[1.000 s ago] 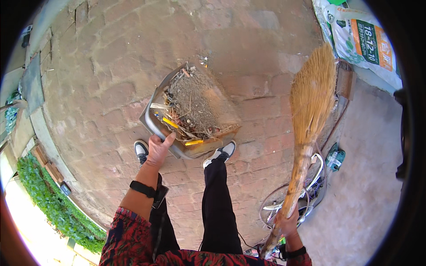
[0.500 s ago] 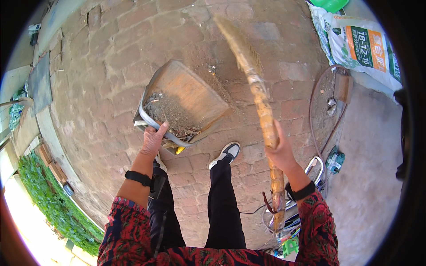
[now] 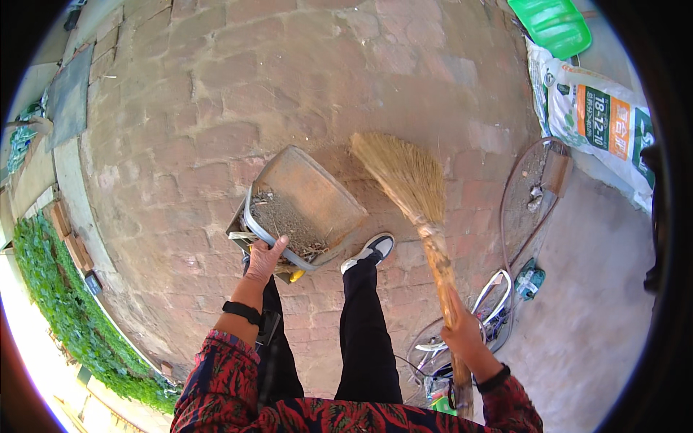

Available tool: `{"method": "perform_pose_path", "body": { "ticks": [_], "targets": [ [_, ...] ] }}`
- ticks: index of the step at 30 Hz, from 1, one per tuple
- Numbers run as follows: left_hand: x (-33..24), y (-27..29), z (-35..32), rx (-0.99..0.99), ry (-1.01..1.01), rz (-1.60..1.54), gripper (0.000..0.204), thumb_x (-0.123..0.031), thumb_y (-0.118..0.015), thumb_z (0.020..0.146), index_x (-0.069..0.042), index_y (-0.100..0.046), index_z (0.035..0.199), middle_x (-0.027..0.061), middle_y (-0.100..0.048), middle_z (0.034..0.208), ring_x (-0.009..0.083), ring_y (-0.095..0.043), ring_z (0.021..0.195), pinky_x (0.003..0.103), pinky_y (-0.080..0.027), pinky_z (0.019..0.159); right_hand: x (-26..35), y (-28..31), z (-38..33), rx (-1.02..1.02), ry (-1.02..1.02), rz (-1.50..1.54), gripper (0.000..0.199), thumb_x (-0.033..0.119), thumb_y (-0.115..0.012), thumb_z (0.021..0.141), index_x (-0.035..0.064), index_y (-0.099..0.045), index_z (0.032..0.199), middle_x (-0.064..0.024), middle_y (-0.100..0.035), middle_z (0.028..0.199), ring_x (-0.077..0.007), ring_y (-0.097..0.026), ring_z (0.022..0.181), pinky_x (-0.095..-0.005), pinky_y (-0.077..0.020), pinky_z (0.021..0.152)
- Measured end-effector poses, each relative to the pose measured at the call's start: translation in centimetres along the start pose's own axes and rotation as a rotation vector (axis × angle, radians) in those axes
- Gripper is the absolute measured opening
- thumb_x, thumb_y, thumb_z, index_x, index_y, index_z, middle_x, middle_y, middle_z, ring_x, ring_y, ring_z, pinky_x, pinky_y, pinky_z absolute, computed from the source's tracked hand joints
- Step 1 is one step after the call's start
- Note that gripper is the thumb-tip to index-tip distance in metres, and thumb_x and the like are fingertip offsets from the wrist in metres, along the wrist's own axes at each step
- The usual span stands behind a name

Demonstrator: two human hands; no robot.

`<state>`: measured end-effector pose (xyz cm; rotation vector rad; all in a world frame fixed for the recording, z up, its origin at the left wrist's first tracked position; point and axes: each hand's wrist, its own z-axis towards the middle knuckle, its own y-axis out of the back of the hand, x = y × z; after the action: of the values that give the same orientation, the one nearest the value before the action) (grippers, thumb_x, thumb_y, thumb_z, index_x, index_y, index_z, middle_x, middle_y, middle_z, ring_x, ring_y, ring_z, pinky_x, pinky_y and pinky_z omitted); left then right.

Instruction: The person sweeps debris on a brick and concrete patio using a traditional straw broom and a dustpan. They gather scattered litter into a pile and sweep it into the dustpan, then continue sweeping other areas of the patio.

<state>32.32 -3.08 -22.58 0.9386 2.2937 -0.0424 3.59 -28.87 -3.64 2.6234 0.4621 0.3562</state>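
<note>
My left hand (image 3: 265, 259) is closed round the grey handle of a dustpan (image 3: 326, 189). Dirt, grit and bits of dry debris (image 3: 289, 220) lie in its rear half, near the handle, while its rusty front part shows bare. In my right hand (image 3: 463, 333) is the thick wooden handle of a straw broom (image 3: 404, 173), fingers wrapped round it. The broom's bristles fan out just right of the dustpan, apart from its lip. Some loose soil shows on the bricks by that lip. Whether the bristles touch the floor I cannot tell.
Worn brick paving (image 3: 216, 94) spreads all round my feet. At the right lie a brown hose (image 3: 503, 216), a white printed sack (image 3: 599, 115), a green plastic scoop-like thing (image 3: 552, 27) and tangled cables (image 3: 433, 353). Green plants (image 3: 72, 310) line the left edge.
The broom has come down and nearer, its bristles now close to the dustpan's right side. My right hand has moved lower. The dustpan has shifted slightly nearer and right with my left hand.
</note>
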Motion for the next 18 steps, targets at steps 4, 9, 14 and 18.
{"method": "perform_pose_path", "body": {
  "ticks": [4, 9, 14, 18],
  "targets": [
    [-0.3, 0.3, -0.9, 0.078, -0.032, -0.106, 0.032, -0.031, -0.066, 0.067, -0.002, -0.053, 0.063, -0.0014, -0.049, 0.056, 0.008, -0.041, 0.053, 0.024, -0.037, 0.05, 4.1, 2.1, 1.3, -0.086, 0.003, 0.09, 0.08, 0.002, -0.054, 0.058, 0.0193, -0.019, 0.128, -0.0222, -0.049, 0.081, -0.0367, -0.052, 0.073, -0.043, -0.0427, 0.065],
    [0.0, 0.6, 0.3, 0.152, -0.063, 0.269, 0.033, -0.028, -0.068, 0.064, 0.002, -0.055, 0.064, 0.0045, -0.052, 0.056, 0.0105, -0.046, 0.052, 0.027, -0.039, 0.049, 7.0, 1.1, 10.8, -0.158, 0.137, -0.082, 0.08, 0.001, -0.051, 0.063, 0.0292, -0.013, 0.128, -0.0236, -0.047, 0.087, -0.0376, -0.052, 0.076, -0.0412, -0.0433, 0.066],
    [-0.1, -0.5, 2.0, 0.156, -0.041, 0.346, 0.032, -0.027, -0.068, 0.062, 0.003, -0.056, 0.064, 0.0068, -0.054, 0.057, 0.0131, -0.049, 0.052, 0.028, -0.041, 0.051, 1.8, -2.5, 8.4, 0.017, -0.082, -0.284, 0.082, 0.006, -0.054, 0.065, 0.0353, -0.009, 0.127, -0.0222, -0.046, 0.089, -0.0369, -0.053, 0.075, -0.0413, -0.044, 0.066],
    [-1.5, -1.2, 1.5, 0.203, 0.017, 0.251, 0.028, -0.018, -0.067, 0.065, 0.002, -0.055, 0.08, 0.0053, -0.057, 0.071, 0.0127, -0.051, 0.061, 0.026, -0.042, 0.057, -2.2, -2.6, 1.8, 0.135, -0.19, -0.192, 0.083, 0.006, -0.055, 0.064, 0.0341, -0.01, 0.127, -0.0233, -0.046, 0.091, -0.0376, -0.053, 0.075, -0.0417, -0.044, 0.066]
  ]
}}
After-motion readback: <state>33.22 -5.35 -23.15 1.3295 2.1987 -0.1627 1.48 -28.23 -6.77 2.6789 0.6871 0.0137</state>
